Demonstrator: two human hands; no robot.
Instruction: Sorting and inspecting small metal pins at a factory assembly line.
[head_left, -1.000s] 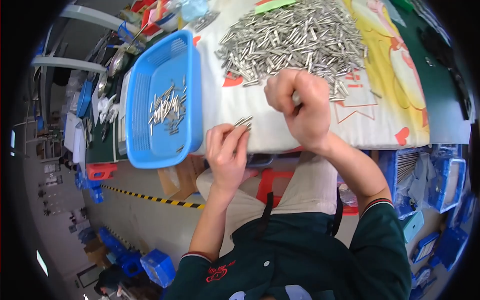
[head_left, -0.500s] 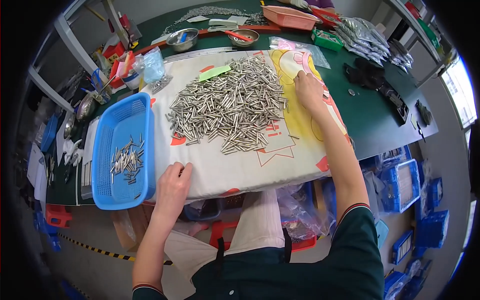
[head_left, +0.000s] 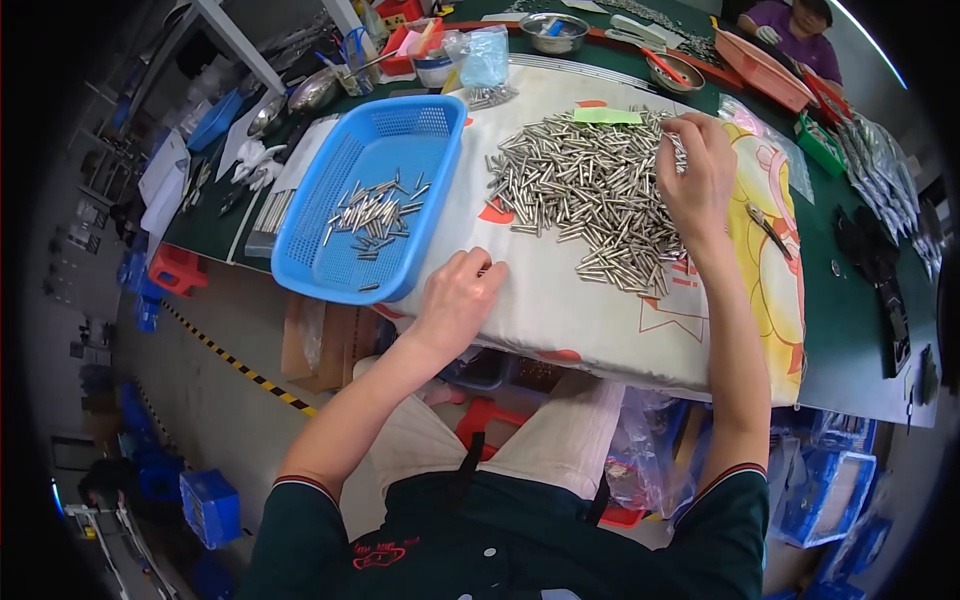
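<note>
A broad heap of short silvery metal pins (head_left: 590, 190) lies on a padded, printed cloth (head_left: 540, 310). My right hand (head_left: 700, 185) hovers over the heap's right edge, thumb and fingers curved and apart, pins showing between them. At the near left of the cloth my left hand (head_left: 460, 305) rests with its fingers closed; a small dark bit shows at the fingertips, too little to name. Beside it stands a blue perforated basket (head_left: 300, 265) holding a smaller batch of pins (head_left: 375, 215). Right of my right hand lies a small plier-like tool (head_left: 768, 232).
A green paper slip (head_left: 607, 116) lies atop the heap. Behind it stand metal bowls (head_left: 553, 35) and a pink tray (head_left: 765, 68). A co-worker (head_left: 800, 40) sits across the table. Silvery bags (head_left: 875, 165) and a black strap-like item (head_left: 880, 260) lie at right.
The view has swung left, so the table shows farther right. My right hand has moved from the yellow part of the cloth to the heap, and the plier-like tool now shows there.
</note>
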